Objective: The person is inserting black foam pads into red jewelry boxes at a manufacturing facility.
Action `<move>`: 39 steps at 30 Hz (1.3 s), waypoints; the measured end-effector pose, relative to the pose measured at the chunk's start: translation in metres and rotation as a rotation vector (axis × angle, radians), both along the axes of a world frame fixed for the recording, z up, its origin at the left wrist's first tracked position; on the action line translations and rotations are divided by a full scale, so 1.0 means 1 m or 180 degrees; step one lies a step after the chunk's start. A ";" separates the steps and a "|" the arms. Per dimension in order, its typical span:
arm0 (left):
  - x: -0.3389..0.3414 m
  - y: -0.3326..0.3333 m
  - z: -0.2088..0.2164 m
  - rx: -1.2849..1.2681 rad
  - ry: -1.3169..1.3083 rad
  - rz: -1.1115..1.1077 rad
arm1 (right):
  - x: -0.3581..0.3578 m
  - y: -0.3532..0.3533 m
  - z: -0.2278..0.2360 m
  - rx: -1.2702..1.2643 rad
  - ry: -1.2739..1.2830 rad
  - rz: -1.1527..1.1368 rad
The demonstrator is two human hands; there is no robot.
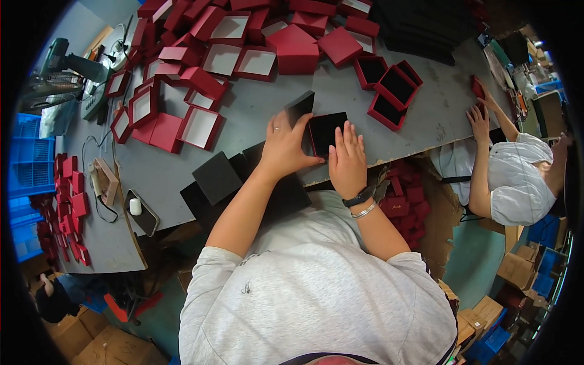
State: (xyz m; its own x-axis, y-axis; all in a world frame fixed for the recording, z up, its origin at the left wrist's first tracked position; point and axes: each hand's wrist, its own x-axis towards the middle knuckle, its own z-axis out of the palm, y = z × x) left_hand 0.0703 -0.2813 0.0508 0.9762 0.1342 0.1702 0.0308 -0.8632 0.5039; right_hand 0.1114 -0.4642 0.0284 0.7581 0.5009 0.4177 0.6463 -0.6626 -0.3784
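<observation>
In front of me lies a small red box (311,141) with a black insert (326,129) inside it. My left hand (285,145) grips the box's left side, thumb at the near corner and index finger near the far one. A dark flat piece (302,106) stands tilted behind those fingers; whether they hold it is hidden. My right hand (348,159) lies flat on the right part of the insert, its fingers stretched out. Black foam-like blocks (217,177) sit at the table's near edge, partly behind my left forearm.
Many red boxes with white insides (201,126) crowd the table's far left. Several black-lined red boxes (396,86) stand to the right, below stacked black sheets (420,30). A phone (143,214) bears a white earbud case (135,207). A co-worker (517,173) sits at the right.
</observation>
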 end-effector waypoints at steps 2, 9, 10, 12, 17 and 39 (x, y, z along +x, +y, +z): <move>0.000 0.001 -0.001 0.0026 -0.0052 -0.0023 | -0.002 0.002 0.001 -0.0531 -0.0234 -0.0129; 0.001 0.001 -0.006 0.0009 -0.0087 0.0008 | -0.015 -0.008 0.025 -0.0175 -0.0465 0.0634; 0.001 0.000 -0.007 0.0008 -0.0100 0.0013 | -0.018 -0.007 0.024 -0.0180 -0.0463 0.0632; 0.002 0.001 -0.007 0.0004 -0.0114 0.0024 | -0.019 -0.004 0.020 -0.0287 -0.0192 0.0687; 0.002 0.002 -0.006 -0.0063 -0.0106 -0.0032 | -0.005 -0.008 0.027 -0.0493 0.0227 0.0839; 0.002 0.000 -0.006 0.0094 -0.0155 -0.0025 | 0.004 -0.011 0.034 -0.0776 0.0075 0.1309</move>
